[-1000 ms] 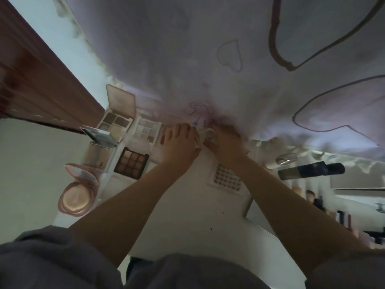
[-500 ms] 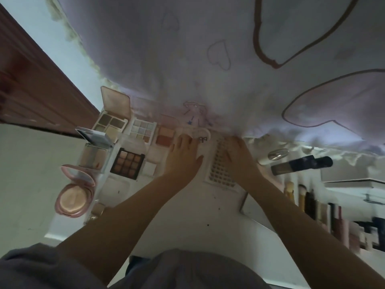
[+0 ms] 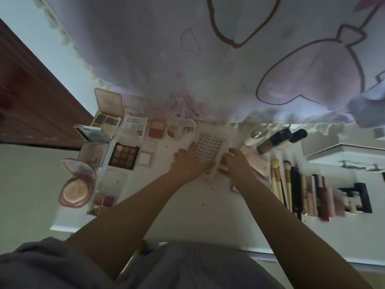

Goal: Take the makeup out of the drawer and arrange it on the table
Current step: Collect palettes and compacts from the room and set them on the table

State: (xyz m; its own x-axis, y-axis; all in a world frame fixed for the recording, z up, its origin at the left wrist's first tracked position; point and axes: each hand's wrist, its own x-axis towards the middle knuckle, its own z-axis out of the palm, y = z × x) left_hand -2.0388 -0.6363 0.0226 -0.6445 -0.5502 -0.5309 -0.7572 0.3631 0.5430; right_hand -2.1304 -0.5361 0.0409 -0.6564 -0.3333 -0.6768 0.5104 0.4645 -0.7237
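Far left: a round pink cushion compact (image 3: pixel 76 185) lies open at the worktop's (image 3: pixel 187 213) left edge, its lid tilted up
Left group: an open white powder compact (image 3: pixel 93 146) with its mirror raised, a four-pan palette with a pink lid (image 3: pixel 107 113) behind it, a dark nine-pan eyeshadow palette (image 3: pixel 124 156) just beside the powder compact, and a small palette with a dark red pan (image 3: pixel 103 202) at the near edge
Back row: a pale shimmer palette (image 3: pixel 134 126), a two-pan blush (image 3: pixel 156 129), a round three-shade pot (image 3: pixel 174 131) and its round lid marked "pipi" (image 3: pixel 188 127), lined up along the hanging pink printed cloth (image 3: pixel 208 59)
Left hand: the left hand (image 3: pixel 187 161) lies flat with fingers straight, resting on the left side of the lash tray
Lash tray: a white false-lash tray (image 3: pixel 212 148) with rows of small dark clusters, lying on the worktop between both hands, centre back
Right hand: the right hand (image 3: pixel 236 163) grips the tray's right near corner, fingers curled at its edge; the thumb seems tucked under, though the view is dim
Right of hands: a dark foundation bottle (image 3: pixel 273 140) lying on its side, a pale pink tube (image 3: pixel 257 161) near the right wrist
Far right: wooden-handled brushes (image 3: pixel 278 182) and a row of pencils and lipsticks (image 3: pixel 312 195) lying side by side
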